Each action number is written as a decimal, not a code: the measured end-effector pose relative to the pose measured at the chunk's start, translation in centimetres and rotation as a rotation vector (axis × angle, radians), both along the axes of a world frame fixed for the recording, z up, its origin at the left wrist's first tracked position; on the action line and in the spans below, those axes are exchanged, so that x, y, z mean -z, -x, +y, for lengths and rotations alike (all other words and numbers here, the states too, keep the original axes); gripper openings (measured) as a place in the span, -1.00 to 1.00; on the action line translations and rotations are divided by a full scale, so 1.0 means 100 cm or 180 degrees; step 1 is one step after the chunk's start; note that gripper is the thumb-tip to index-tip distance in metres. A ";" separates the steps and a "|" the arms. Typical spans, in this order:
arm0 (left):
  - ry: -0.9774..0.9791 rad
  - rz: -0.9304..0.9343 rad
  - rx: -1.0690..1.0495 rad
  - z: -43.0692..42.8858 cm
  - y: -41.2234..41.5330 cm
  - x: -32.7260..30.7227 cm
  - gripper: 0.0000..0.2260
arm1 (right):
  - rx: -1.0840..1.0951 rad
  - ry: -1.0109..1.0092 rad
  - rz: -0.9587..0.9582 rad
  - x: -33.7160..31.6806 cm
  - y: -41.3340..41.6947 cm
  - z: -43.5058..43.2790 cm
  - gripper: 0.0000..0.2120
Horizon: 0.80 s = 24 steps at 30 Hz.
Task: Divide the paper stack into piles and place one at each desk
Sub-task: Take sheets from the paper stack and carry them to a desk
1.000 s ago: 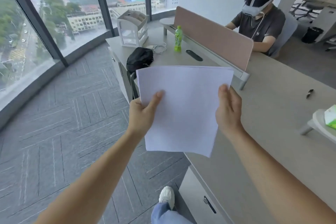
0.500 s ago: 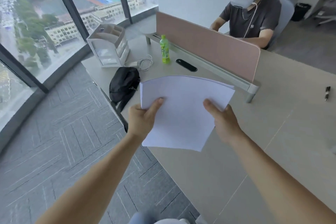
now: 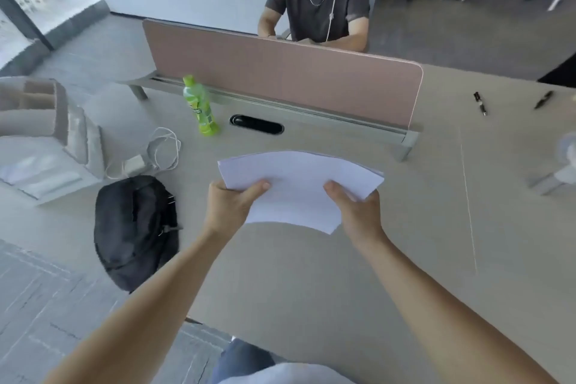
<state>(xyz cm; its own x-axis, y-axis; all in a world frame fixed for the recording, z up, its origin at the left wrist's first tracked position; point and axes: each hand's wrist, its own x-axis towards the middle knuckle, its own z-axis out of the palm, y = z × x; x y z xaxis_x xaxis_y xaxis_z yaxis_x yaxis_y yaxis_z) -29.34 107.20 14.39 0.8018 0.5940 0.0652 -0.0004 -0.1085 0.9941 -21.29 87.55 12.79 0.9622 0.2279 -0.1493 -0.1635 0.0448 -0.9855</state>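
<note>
Paper stack (image 3: 299,184) is plain white, blank on top, several sheets w/ edges slightly fanned at the far right corner. It bows up across the middle and is held over the tabletop (image 3: 311,274), in front of the pink divider (image 3: 280,84). Left hand (image 3: 230,209) grips the near left edge, right hand (image 3: 358,212) the near right edge. Fingers (image 3: 257,188) are clamped on the stack both sides: thumbs on top, the rest underneath & hidden. Green bottle (image 3: 201,106) stands upright far left by the divider. Black bag (image 3: 137,227) lies at the tabletop's left edge. Two pens (image 3: 480,103) lie well off to the right.
</note>
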 end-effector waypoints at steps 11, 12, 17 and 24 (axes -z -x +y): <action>0.0403 0.0863 0.0724 0.143 0.007 0.071 -0.71 | -0.0059 0.0977 0.0007 0.044 0.028 0.124 -0.76; 0.0443 0.0915 0.0748 0.148 0.010 0.077 -0.73 | -0.0093 0.1049 0.0074 0.048 0.031 0.126 -0.74; 0.0694 0.0866 0.0788 0.150 0.006 0.085 -0.83 | 0.0023 0.1001 -0.0037 0.052 0.029 0.134 -0.70; 0.0582 0.1087 0.0718 0.147 0.005 0.092 -0.93 | 0.0082 0.1085 0.0077 0.052 0.032 0.130 -0.77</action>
